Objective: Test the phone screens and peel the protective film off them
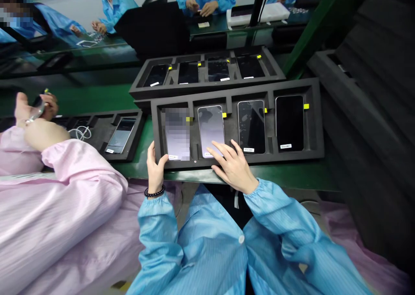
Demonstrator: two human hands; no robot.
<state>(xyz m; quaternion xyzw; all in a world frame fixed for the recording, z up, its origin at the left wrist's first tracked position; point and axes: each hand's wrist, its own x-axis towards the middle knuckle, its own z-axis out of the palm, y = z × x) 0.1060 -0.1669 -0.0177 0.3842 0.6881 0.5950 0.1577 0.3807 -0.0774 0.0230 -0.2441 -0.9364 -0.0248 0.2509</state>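
Note:
A black foam tray lies in front of me with several smartphones in its compartments, each with a yellow tab. My left hand grips the tray's front left corner, thumb over the rim beside the leftmost phone. Spread fingers of my right hand reach over the front rim, the fingertips at the lower end of the second phone, whose screen looks pale. Whether they touch the glass I cannot tell. Farther right, a third phone and a rightmost phone show dark screens and white labels.
Behind stands another foam tray of phones. At left, a co-worker's hands hold a small item above a tray with a phone and white cable. A green post and stacked black foam flank the right.

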